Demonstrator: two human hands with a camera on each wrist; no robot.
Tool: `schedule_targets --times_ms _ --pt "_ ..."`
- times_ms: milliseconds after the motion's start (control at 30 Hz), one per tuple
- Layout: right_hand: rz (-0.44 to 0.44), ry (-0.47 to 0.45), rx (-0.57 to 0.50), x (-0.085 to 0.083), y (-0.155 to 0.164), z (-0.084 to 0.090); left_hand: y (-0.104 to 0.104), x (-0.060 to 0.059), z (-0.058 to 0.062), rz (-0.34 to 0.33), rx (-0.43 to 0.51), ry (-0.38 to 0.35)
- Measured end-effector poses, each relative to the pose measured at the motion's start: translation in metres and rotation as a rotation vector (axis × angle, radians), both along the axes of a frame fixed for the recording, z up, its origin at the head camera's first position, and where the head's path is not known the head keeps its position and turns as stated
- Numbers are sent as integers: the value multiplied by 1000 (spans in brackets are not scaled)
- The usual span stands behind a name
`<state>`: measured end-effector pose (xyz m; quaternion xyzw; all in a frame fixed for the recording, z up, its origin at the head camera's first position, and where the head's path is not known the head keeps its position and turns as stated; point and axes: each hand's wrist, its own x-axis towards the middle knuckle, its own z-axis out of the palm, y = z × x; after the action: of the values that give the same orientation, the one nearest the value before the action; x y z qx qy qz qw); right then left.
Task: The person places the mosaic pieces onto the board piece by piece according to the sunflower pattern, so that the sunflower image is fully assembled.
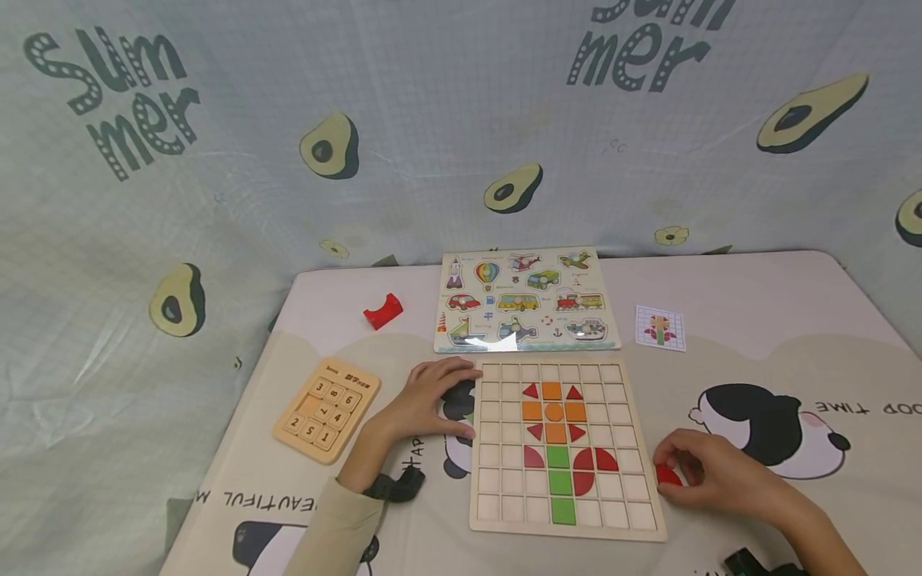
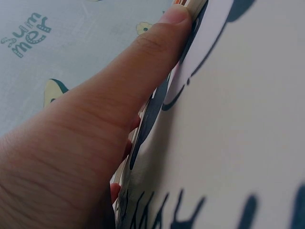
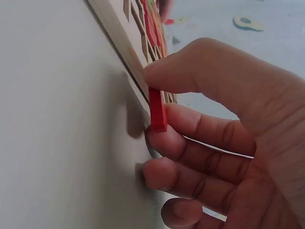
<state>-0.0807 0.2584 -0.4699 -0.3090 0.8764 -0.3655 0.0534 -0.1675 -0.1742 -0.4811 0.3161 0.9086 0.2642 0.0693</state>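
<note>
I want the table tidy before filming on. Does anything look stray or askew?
Only the red arch block lies alone near the table's far left, apart from the boards. The grid board sits square; the number puzzle lies angled.

Beige sleeve, black wrist straps (both wrists).

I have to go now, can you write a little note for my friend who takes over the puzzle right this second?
Left hand: lies flat against the left edge of the grid board, steadying it.
Right hand: pinches a red piece on the table beside the board's right edge.
Done: an orange and red flower with a green stem sits in the middle of the board.
Left: the red piece is not yet in a square. The pattern card lies behind the board for checking.
</note>
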Motion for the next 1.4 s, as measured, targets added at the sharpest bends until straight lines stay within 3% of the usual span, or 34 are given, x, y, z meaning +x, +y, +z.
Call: schedule_targets --times_ms 133,300,533,900,1200,1400 --pt "-27 -35 20 0 -4 6 0 0 1 1 4 3" --pt "-26 -13 39 -3 -9 12 0 0 1 -1 9 3" --pt "41 12 22 -9 -18 18 0 0 -1 4 6 -2" --pt "111 -117 18 -9 -47 26 0 2 0 -2 33 20" --pt "200 -84 6 -6 -69 27 1 1 3 -4 24 7" --pt "205 -131 37 -5 -87 26 1 1 2 -7 20 6"
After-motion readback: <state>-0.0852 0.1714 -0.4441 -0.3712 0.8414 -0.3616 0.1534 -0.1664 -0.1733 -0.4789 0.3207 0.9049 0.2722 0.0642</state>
